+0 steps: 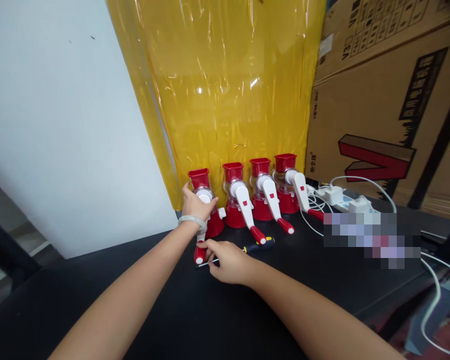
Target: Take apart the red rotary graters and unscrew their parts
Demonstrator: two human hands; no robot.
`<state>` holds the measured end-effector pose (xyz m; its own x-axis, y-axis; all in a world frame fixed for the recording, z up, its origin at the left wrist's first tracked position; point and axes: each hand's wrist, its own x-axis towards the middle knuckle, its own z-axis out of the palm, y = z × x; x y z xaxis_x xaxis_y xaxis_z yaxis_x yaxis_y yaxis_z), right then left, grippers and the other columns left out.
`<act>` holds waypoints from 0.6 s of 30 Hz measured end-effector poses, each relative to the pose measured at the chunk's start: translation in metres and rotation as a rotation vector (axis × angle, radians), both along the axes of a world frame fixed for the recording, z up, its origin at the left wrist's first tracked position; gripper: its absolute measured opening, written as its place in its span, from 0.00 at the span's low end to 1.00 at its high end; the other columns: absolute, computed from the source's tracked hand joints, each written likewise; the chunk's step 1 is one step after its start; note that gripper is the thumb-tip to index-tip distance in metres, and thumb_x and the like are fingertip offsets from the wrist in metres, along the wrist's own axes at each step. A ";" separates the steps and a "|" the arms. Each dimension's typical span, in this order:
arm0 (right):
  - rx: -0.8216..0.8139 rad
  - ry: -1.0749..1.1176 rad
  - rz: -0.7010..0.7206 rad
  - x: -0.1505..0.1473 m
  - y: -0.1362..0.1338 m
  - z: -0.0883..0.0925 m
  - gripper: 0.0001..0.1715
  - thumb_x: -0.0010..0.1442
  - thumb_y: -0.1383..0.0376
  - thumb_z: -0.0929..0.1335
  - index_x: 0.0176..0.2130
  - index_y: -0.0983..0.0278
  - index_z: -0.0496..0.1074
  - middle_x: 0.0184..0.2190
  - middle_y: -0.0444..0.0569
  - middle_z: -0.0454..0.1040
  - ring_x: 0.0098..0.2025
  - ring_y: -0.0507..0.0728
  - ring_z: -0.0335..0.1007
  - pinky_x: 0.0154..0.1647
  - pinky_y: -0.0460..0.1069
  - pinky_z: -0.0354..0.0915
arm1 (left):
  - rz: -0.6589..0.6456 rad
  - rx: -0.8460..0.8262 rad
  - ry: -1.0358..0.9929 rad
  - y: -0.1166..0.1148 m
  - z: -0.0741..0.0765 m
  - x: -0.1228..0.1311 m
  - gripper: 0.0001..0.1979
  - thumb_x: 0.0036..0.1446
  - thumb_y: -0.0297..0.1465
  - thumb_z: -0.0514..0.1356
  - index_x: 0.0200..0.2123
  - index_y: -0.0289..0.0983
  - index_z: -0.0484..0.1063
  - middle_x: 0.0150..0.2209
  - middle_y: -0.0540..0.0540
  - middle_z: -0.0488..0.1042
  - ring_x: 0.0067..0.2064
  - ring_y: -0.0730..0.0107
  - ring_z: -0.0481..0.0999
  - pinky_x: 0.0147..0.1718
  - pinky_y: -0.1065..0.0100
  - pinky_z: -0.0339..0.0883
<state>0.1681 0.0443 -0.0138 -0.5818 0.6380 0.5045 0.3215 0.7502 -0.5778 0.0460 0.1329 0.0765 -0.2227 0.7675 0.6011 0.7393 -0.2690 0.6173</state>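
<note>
Rising at my far left, a white panel (60, 110) stands along the edge of the black table (195, 320), and next to it a glossy yellow sheet (225, 90) hangs behind everything I am handling. My left hand (195, 205), with a pale bangle (192, 220) at the wrist, is wrapped about the leftmost grater (215, 225), thumb on its right side and fingers on its left, gripping it upright on the tabletop, its red hopper (198, 177) open above my knuckles. Below, its white crank points down towards me, and my right hand (228, 260) reaches to the red handle (200, 255) at the crank's end. My right fingers are bent there, the forefinger touching the handle; I cannot tell whether they close round it. A screwdriver (260, 244) lies on the table, its shaft partly hidden by that hand, its dark and yellow grip showing to the right. Further right stand the second grater (235, 212), the third grater (262, 207) and the fourth grater (287, 200), in a row, their cranks slanting down and right. Beyond them sits a power strip (347, 202) with white plugs (333, 195) and cables; a large cardboard box (382, 100) stands behind it.
</note>
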 end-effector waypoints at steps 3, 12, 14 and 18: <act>0.018 -0.009 0.014 0.000 -0.001 0.000 0.37 0.53 0.73 0.66 0.61 0.61 0.64 0.41 0.48 0.80 0.42 0.54 0.78 0.45 0.47 0.69 | -0.017 -0.016 0.001 -0.001 0.002 -0.003 0.48 0.47 0.38 0.69 0.63 0.29 0.45 0.55 0.25 0.68 0.58 0.44 0.71 0.54 0.48 0.65; 0.000 -0.049 0.007 0.002 0.000 -0.001 0.42 0.54 0.71 0.67 0.66 0.57 0.59 0.43 0.47 0.79 0.44 0.55 0.77 0.47 0.49 0.68 | -0.166 -0.058 -0.064 -0.002 0.010 -0.028 0.50 0.43 0.36 0.72 0.63 0.32 0.48 0.54 0.31 0.70 0.58 0.51 0.72 0.56 0.54 0.65; -0.010 -0.056 0.004 0.002 0.000 -0.001 0.41 0.55 0.71 0.67 0.65 0.57 0.59 0.43 0.47 0.79 0.44 0.55 0.77 0.47 0.49 0.68 | -0.220 -0.073 -0.079 -0.004 0.012 -0.035 0.52 0.43 0.36 0.72 0.65 0.31 0.47 0.55 0.30 0.69 0.60 0.52 0.70 0.57 0.55 0.65; -0.025 -0.057 -0.008 0.002 0.000 0.000 0.35 0.55 0.71 0.68 0.61 0.59 0.64 0.40 0.46 0.78 0.42 0.54 0.76 0.45 0.49 0.67 | -0.271 -0.117 -0.112 -0.010 0.018 -0.055 0.55 0.42 0.37 0.73 0.67 0.34 0.45 0.59 0.29 0.67 0.59 0.50 0.70 0.56 0.53 0.66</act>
